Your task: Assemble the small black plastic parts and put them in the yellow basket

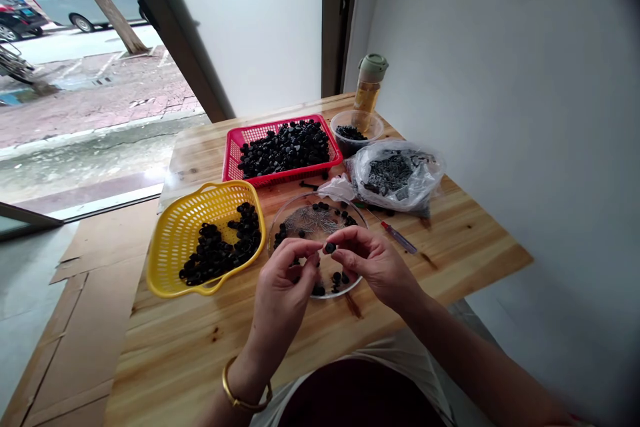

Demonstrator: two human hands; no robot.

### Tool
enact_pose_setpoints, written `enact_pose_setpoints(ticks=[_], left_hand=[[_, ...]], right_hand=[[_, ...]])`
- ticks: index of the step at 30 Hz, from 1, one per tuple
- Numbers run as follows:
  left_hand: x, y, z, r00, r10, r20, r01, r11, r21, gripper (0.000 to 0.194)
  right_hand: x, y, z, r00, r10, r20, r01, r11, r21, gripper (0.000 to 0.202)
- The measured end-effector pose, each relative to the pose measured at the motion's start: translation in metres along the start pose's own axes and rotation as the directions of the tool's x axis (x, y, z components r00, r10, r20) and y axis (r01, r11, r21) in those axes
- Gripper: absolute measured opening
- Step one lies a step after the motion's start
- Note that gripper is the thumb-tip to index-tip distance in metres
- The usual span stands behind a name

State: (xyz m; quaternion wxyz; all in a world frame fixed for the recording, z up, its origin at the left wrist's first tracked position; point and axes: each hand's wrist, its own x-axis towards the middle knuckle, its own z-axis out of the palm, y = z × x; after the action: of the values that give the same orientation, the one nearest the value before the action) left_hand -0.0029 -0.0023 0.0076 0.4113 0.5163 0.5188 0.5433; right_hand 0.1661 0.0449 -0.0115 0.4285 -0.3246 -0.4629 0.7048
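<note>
Over a clear round dish, both of my hands come close together. Thumb and forefinger of my right hand pinch a small black round part. Just left of it, my left hand has its thumb and forefinger pressed together; whatever they grip is too small to make out. A gold bangle circles my left wrist. Inside the dish lie a heap of thin, shiny metal pieces and scattered black parts, partly covered by my hands.
A yellow basket of black ring-like parts stands left, a red basket of black round parts behind. Further right are a plastic tub, a drink bottle, a plastic bag of dark pieces and a screwdriver.
</note>
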Motion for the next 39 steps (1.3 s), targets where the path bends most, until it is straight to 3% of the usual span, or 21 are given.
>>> enact_pose_setpoints(ticks=[4,10,28,36,39], left_hand=[[-0.005,0.003,-0.003,0.992,-0.103,-0.069,0.091,0.983,-0.160,0.007],[-0.009,0.005,0.001,0.997,-0.052,-0.055,0.038,0.970,-0.242,0.005],[-0.014,0.004,-0.002,0.988,0.128,-0.082,-0.121,0.990,0.078,0.006],[-0.012,0.012,-0.002,0.996,-0.084,-0.028,0.079,0.987,-0.139,0.006],[-0.012,0.012,-0.002,0.997,-0.071,-0.022,0.068,0.990,-0.123,0.007]], right_hand=[[-0.001,0.005,0.001,1.000,0.010,-0.003,-0.010,0.999,0.031,0.027],[-0.006,0.012,0.005,0.999,0.024,0.022,-0.026,0.994,0.109,0.024],[-0.007,0.004,0.011,1.000,-0.013,0.018,0.014,0.996,-0.085,0.028],[-0.006,0.003,0.012,0.999,0.007,0.046,-0.005,0.999,-0.047,0.028],[-0.005,0.004,0.011,0.999,0.011,0.049,-0.008,0.999,-0.052,0.030]])
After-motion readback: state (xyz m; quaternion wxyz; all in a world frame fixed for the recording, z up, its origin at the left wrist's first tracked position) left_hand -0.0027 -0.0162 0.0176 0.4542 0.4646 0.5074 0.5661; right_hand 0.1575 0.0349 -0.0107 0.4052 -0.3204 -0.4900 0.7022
